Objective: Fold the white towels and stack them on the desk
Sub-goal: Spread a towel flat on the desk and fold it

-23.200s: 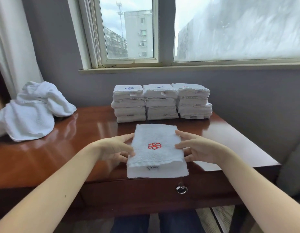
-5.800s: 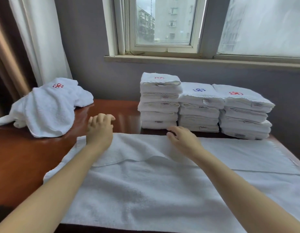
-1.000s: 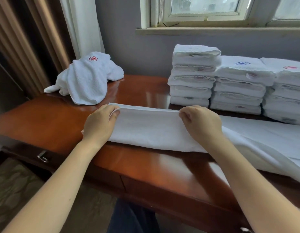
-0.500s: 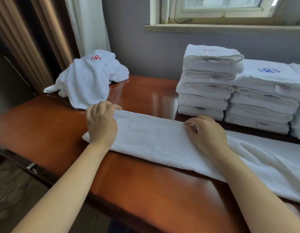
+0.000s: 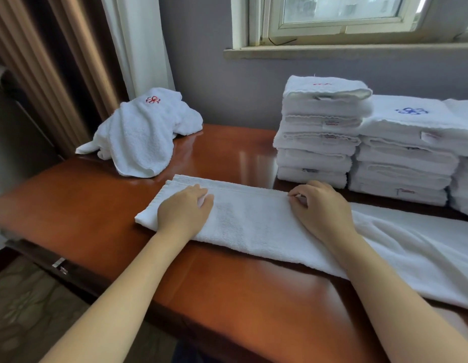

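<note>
A long white terry towel [image 5: 253,226], folded into a narrow strip, is laid across the glossy reddish-brown wooden tabletop [image 5: 70,200], with its left end well short of the left edge and its right part running out of view. The left hand [image 5: 184,209] is pressed flat near that end with fingers relaxed, while the far hem is pinched by the curled fingers [image 5: 299,190] of the right hand [image 5: 320,208]. Bare wood is left in front and leftward; behind, room is bounded by a crumpled white towel with a red emblem [image 5: 141,137] and stacks of folded white towels [image 5: 316,132].

Soft daylight from the window [image 5: 340,11], desk [image 5: 227,284] glare, blurred, bowed edges.
</note>
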{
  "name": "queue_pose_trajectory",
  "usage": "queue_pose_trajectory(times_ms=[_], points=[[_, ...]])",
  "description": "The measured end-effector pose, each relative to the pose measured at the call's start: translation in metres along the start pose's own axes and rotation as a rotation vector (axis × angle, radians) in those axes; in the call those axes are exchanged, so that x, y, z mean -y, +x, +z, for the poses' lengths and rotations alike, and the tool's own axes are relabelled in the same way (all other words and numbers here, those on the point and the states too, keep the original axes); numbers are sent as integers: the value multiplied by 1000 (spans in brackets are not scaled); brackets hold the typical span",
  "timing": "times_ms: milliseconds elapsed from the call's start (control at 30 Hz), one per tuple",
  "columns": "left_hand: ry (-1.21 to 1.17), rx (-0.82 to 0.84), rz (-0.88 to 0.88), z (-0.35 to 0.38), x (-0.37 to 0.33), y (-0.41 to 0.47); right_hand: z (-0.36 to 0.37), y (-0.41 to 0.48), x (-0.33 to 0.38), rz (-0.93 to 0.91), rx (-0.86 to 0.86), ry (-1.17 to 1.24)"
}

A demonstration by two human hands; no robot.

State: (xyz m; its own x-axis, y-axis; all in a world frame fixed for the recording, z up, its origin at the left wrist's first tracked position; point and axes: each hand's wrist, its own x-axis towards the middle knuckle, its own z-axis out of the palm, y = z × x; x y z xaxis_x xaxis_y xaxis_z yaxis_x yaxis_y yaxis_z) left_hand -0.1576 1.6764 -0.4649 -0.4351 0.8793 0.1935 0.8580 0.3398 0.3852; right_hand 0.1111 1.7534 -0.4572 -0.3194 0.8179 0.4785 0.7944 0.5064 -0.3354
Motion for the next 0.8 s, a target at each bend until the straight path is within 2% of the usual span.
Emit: queue_pose_trajectory(times_ms=[133,200,333,467,600,800], points=[[120,120,41,-4,-30,-9,-7,-7,1,87,84,85],[65,152,161,-1,-51,-21,-20,-14,-2,126,147,126],[-103,192,427,10,-99,-47,-58,-41,-20,121,193,-23],[-222,201,624,22,-151,-73,-97,-79,-45,209,133,-109],[-280,202,808,31,-200,-96,-126,-121,-68,265,-14,-99],[-294,255,982,47,-254,-119,-145,-163,-88,317,-101,-146]])
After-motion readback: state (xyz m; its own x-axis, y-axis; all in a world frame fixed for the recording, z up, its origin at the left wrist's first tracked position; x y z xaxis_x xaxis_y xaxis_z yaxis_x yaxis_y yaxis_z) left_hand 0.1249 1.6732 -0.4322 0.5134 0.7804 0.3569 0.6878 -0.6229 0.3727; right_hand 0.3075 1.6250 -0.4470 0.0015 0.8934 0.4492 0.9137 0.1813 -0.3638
